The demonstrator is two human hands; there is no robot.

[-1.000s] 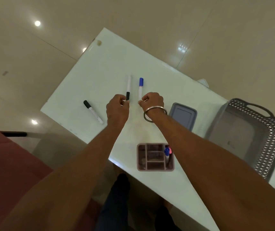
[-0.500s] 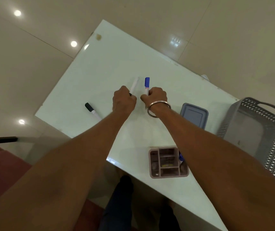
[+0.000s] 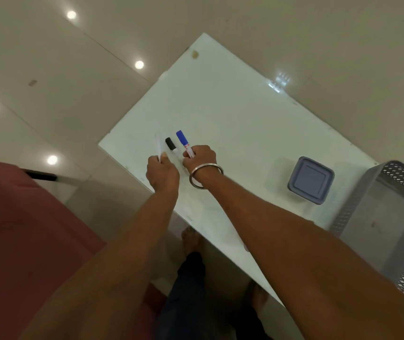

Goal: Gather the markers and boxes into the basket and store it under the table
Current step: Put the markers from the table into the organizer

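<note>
**Two hands on markers at the worktop's left edge**

At centre frame the left hand (image 3: pixel 163 174) has its grip closed round a white marker (image 3: pixel 158 147). The barrel is blurred, and its long axis runs toward the upper left. Just beside it, the right hand (image 3: pixel 199 158) curls its fingers round a blue-capped marker (image 3: pixel 183 141), cap to the upper left and barrel slanting down-right into the fist. Between the two lies a black-capped marker (image 3: pixel 170 144), also with its cap to the upper left. Its lower end is hidden, so whether either hand touches it cannot be told. At right, a lidded box (image 3: pixel 311 180) stands on the worktop (image 3: pixel 232 114), near the grey basket (image 3: pixel 389 217) at the frame's edge. A bangle (image 3: pixel 205 177) circles the right wrist.
</note>
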